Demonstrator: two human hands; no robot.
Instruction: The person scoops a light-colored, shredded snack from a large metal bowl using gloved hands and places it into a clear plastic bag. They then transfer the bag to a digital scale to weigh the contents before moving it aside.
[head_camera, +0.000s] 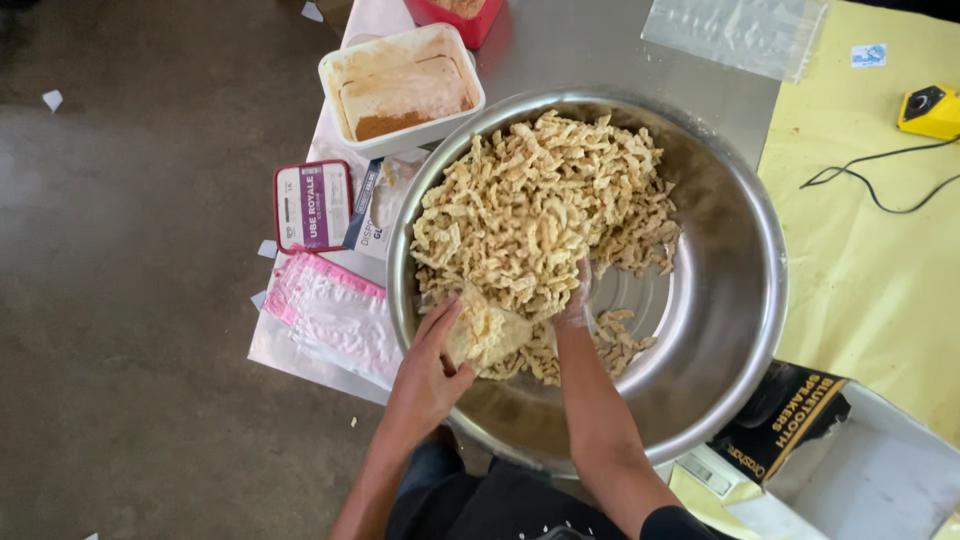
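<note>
Left hand (430, 365) gripping partly filled clear bag (487, 335) inside steel bowl (735, 330), gloved right hand (575, 300) scooping pale snack strips (530, 210), grip hidden; most strips unbagged in bowl.

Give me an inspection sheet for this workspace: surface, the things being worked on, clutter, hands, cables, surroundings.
Surface: metal table, with yellow paper over its right side.
Job's things: big steel bowl holding a heap of pale fried strips; clear bag partly filled with strips.
Clutter: white tub with brown powder, red container, lidded tub, pink-edged pouches, plastic bags, black box.
Hands: left hand holds the bag at the bowl's near rim; right hand, in a thin clear glove, is in the strips.
Cables: black cable running from a yellow device.
Surroundings: concrete floor with paper scraps.
</note>
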